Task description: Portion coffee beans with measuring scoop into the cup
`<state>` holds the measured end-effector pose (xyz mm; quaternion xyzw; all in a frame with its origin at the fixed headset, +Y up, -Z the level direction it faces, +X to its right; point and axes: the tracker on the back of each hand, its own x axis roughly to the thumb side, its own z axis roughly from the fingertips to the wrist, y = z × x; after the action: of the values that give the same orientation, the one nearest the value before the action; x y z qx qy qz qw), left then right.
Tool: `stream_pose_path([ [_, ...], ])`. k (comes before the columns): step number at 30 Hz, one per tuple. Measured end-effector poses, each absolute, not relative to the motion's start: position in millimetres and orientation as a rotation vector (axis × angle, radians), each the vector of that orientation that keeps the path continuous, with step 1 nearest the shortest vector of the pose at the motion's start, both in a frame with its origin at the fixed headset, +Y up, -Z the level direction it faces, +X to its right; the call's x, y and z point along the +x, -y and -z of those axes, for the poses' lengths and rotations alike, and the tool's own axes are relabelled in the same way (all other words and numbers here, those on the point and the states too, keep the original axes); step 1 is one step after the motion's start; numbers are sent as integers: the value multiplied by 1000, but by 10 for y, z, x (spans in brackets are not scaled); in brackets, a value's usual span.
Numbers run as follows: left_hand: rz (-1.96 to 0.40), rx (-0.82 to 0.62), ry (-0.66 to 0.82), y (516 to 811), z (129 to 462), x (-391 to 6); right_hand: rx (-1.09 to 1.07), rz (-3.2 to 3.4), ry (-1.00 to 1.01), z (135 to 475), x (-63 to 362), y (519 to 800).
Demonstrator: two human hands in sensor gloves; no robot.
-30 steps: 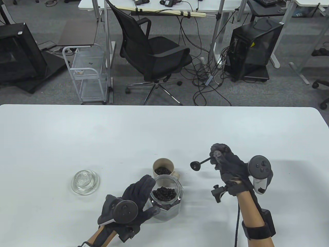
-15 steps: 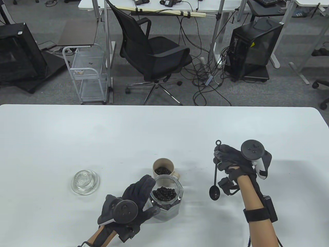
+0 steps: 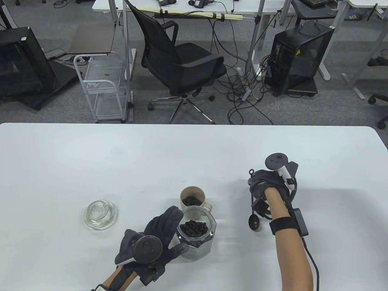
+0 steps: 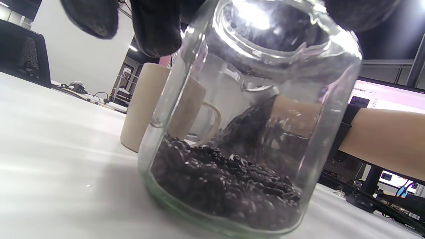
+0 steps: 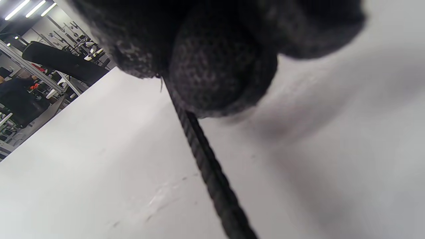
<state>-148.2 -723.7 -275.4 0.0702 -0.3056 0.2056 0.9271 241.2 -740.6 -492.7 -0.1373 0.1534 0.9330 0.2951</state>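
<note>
Two hands (image 3: 157, 239) (image 3: 263, 185), one jar (image 3: 197, 239), one scoop (image 3: 254, 221)

An office, by every sign: grey carpet tiles (image 3: 60, 112) underfoot, a black mesh swivel chair (image 3: 178, 60) on castors, and height-adjustable desks (image 3: 182, 7) with metal legs along the far side. Also a black computer tower (image 3: 298, 57) with tangled cables (image 3: 242, 91) on the floor, a white wire trolley (image 3: 103, 88), and a lit monitor (image 4: 388, 96) beyond the white worktop (image 3: 91, 157).

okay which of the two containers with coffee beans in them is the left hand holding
The clear glass jar, nearest the person. The left hand grips it; the beige cup behind it stands untouched.
</note>
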Motion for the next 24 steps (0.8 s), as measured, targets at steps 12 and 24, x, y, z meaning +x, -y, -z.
stream_pose_path([
  [12, -410, 144, 621, 7233, 2746, -1482, -455, -2745, -315, 4923, 2335, 7459],
  [24, -378, 159, 625, 7221, 2739, -1494, -435, -2876, -294, 4874, 2246, 7411],
])
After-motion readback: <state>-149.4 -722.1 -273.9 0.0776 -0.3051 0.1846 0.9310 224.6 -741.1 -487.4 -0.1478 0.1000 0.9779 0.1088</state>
